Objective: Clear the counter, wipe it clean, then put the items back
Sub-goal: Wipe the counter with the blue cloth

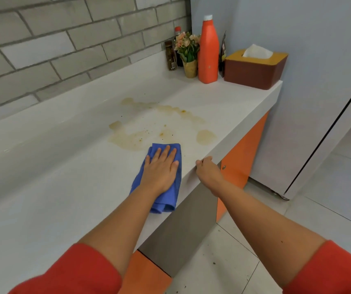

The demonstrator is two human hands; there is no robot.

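A folded blue cloth [171,200] lies on the white counter [64,166] near its front edge. My left hand [161,168] presses flat on the cloth with fingers spread. Just beyond the cloth, brownish stains [136,139] and dark specks spread across the counter. My right hand [207,169] curls over the counter's front edge, to the right of the cloth. At the far right end stand an orange bottle [208,52], a small pot of flowers [188,54], two dark sauce bottles [171,55] and a brown tissue box [255,67].
A grey brick wall [64,39] runs behind the counter. A pale fridge [308,102] stands at the counter's right end. Orange cabinet doors [240,158] sit under the counter, and the tiled floor [244,240] is below on the right.
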